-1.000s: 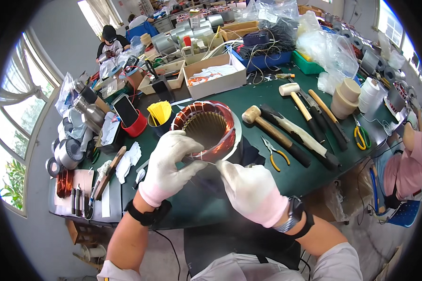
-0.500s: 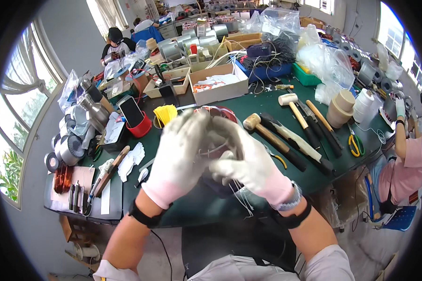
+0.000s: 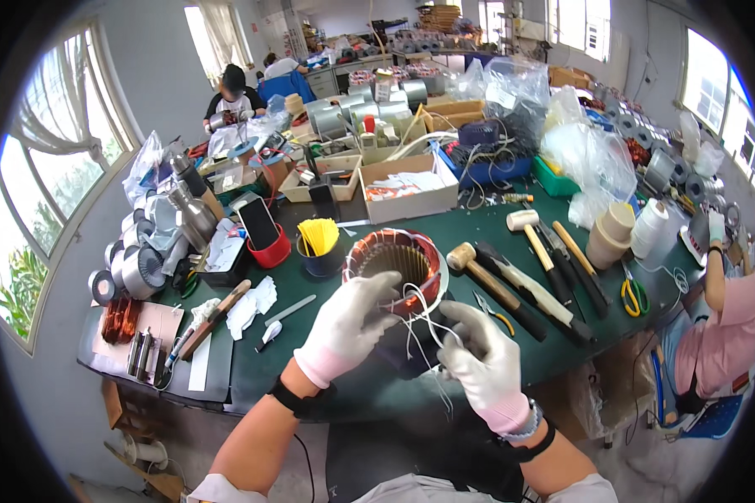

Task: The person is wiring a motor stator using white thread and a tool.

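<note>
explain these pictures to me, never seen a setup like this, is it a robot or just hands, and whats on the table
No robot: it's a person working, seen from a wide fisheye camera worn on their head, looking down, so straight edges bend. The gloved left hand is at the near edge of a copper-wound ring; the gloved right hand seems to hold white cord. The green table also carries a mallet, yellow strips and a box.

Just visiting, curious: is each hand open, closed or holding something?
Left hand: bent fingers at the near rim of the copper-wound ring; grip unclear.
Right hand: partly curled at white cord; grip unclear.
</note>
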A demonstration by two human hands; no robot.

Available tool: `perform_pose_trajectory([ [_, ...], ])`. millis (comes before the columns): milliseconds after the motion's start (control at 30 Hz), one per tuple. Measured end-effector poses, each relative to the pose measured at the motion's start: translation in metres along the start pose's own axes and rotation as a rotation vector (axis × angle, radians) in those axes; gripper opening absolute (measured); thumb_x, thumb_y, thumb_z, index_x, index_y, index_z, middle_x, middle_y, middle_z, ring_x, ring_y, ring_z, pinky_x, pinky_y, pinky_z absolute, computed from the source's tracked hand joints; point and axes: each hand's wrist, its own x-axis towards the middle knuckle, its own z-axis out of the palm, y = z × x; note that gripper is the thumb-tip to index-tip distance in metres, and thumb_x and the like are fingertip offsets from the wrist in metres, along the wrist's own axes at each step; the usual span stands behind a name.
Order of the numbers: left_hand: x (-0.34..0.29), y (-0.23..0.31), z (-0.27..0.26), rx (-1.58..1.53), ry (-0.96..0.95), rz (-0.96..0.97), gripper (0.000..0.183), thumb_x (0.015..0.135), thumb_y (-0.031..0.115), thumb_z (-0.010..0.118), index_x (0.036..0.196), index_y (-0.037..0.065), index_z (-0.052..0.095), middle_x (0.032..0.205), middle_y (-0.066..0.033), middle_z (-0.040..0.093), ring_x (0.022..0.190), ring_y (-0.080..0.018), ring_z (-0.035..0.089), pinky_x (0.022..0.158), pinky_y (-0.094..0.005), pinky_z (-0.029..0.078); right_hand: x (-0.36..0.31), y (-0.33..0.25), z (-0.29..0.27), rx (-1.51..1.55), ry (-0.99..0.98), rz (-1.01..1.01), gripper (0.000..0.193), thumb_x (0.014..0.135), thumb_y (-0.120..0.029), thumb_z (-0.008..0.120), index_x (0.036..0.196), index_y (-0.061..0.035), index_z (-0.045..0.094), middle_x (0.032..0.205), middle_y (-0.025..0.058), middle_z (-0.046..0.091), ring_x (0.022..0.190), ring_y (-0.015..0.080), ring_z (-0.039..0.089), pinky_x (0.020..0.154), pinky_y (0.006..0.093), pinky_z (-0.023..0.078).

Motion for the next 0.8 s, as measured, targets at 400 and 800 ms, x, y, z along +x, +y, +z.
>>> perform_pose_trajectory([
  [400,-0.001,0.001,0.006,0.071,0.037,0.07,0.054,0.081,-0.001,0.085,0.132,0.004,0.067,0.116,-0.0132,0.071,0.106,-0.0324,0.069,0.093,-0.0406,0.057,-0.084,-0.045,-0.093,-0.081,-0.309,0.072,0.034,0.111,-0.026,0.059,0.124,0.0029,0.072,0.091,0.0152,0.075,0.068,0.0241,0.072,0.07,0.0379,0.059],
  [800,0.004,-0.005,0.007,-0.024,0.089,0.111,0.051,0.077,-0.003,0.085,0.124,0.005,0.068,0.113,-0.0129,0.072,0.105,-0.036,0.069,0.095,-0.0446,0.055,-0.504,0.163,-0.561,-2.065,-0.349,0.523,0.032,0.103,-0.015,0.062,0.13,-0.0035,0.075,0.115,0.0186,0.079,0.096,0.0368,0.077,0.08,0.0436,0.061],
])
